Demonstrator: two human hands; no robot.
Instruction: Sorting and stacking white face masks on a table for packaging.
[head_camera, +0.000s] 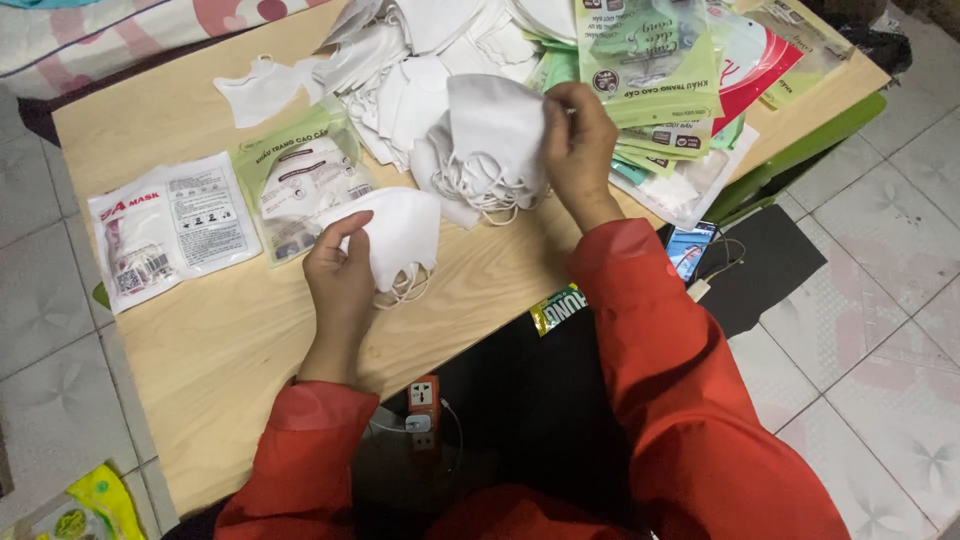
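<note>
White fabric everywhere on this pale wooden table (230, 340), and both hands are busy with it. The left hand (340, 268) sits near the middle of the table, fingers curled shut around the edge of a single white face mask (400, 232), whose ear loops dangle onto the wood at its near side. Over to the right and a little farther off, the right hand (578, 150) is pinched closed on the edge of a bunched stack of white masks (488, 140), lifted slightly, with a tangle of elastic loops hanging beneath it. Both arms wear red sleeves (670, 360). Beyond the hands, at the far side, a loose heap of white masks (420, 50) spreads across the table. Just left of the held mask lies a green-edged packet (300, 185), and farther left a white packet with red print (165, 232). On the far right, a fan of green packets (650, 60) overlaps a red-and-white one. Off the table's near right edge, a phone (690, 250) lies on a dark mat, and an orange power strip (424, 398) sits below the near edge.
</note>
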